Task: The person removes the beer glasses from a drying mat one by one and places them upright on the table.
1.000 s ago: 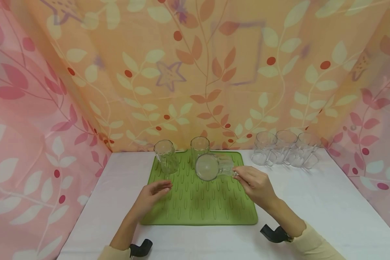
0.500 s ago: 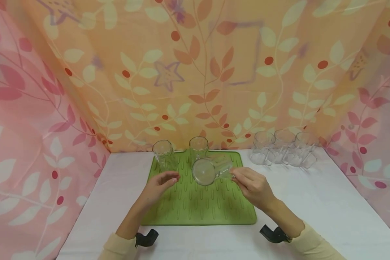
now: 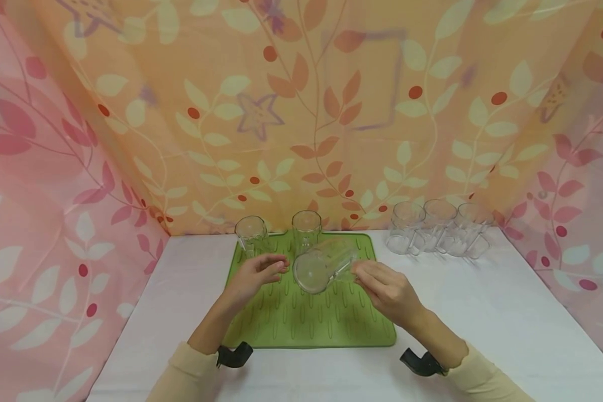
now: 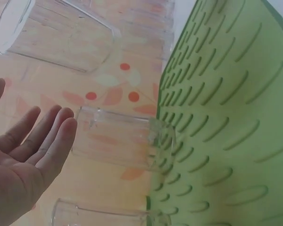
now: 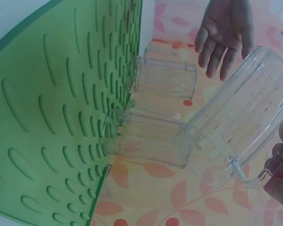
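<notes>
My right hand (image 3: 389, 290) pinches the handle of a clear glass mug (image 3: 314, 274) and holds it up over a green ribbed drying mat (image 3: 311, 334). The mug lies tilted, with its round base towards the head camera and to the left. In the right wrist view, finger and thumb close on the handle (image 5: 254, 181). My left hand (image 3: 253, 277) hovers near the mug's base, fingers extended and a gap showing between them. The left wrist view shows that palm (image 4: 19, 174) holding nothing. Two more glass mugs stand at the mat's back edge, a left one (image 3: 251, 230) and a middle one (image 3: 306, 226).
Several clear glass mugs (image 3: 407, 226) stand in a row on the white tablecloth (image 3: 482, 301) at the back right, close to the patterned orange curtain (image 3: 321, 111). Pink patterned cloth (image 3: 25, 223) borders the left side.
My left hand has moved right and up, closer to the held mug. The mug has tipped further, its base shifting slightly left and down, while the right hand stays nearly in place.
</notes>
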Motion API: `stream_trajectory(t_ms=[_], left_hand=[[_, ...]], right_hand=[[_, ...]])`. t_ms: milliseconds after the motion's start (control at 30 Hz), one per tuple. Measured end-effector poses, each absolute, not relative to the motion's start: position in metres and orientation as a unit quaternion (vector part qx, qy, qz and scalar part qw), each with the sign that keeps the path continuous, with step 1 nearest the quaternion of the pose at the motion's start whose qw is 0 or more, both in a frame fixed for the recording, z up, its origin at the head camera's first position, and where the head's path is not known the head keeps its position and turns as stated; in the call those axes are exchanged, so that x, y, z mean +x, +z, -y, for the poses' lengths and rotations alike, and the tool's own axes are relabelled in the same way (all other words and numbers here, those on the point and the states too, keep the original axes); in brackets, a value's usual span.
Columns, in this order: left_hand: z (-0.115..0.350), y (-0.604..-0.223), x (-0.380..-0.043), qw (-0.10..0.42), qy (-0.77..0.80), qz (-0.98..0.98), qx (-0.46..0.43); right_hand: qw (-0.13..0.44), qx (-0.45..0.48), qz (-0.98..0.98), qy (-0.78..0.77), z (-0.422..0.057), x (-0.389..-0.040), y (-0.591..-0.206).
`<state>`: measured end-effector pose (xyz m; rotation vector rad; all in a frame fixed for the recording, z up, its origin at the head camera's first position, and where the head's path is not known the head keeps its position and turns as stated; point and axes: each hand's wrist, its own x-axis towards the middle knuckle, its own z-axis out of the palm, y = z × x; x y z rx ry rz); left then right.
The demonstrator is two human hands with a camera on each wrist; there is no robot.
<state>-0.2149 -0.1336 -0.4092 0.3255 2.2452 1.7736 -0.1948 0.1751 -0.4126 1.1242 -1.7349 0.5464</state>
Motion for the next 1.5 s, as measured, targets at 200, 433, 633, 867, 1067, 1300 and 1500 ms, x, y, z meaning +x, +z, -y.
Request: stream_trajectory(t_ms=[200, 433, 633, 867, 1067, 1300, 1500], left_hand=[[0.127, -0.403, -0.221, 0.154, 0.627, -0.756, 0.105], [0.117, -0.400, -0.232, 0.188, 0.637, -0.741, 0.093], [0.109, -0.400, -0.241, 0.221, 0.642, -0.729, 0.084], [0.103, -0.403, -0.248, 0.268, 0.680, -0.680, 0.057], [0.099, -0.407, -0.252, 0.323, 0.705, -0.629, 0.050], [0.094, -0.412, -0.255, 0.369, 0.688, -0.623, 0.039], [0.089, -0.416, -0.254, 0.408, 0.672, -0.617, 0.039]], right_hand=[[0.490, 0.469, 0.706, 0.202, -0.174, -0.195, -0.414], [0.501, 0.489, 0.688, 0.192, -0.172, -0.196, -0.417], [0.510, 0.496, 0.679, 0.181, -0.169, -0.196, -0.418], [0.514, 0.504, 0.673, 0.169, -0.166, -0.196, -0.420], [0.516, 0.509, 0.671, 0.158, -0.164, -0.196, -0.421], [0.515, 0.519, 0.667, 0.145, -0.162, -0.196, -0.424], [0.513, 0.521, 0.669, 0.134, -0.161, -0.196, -0.427]])
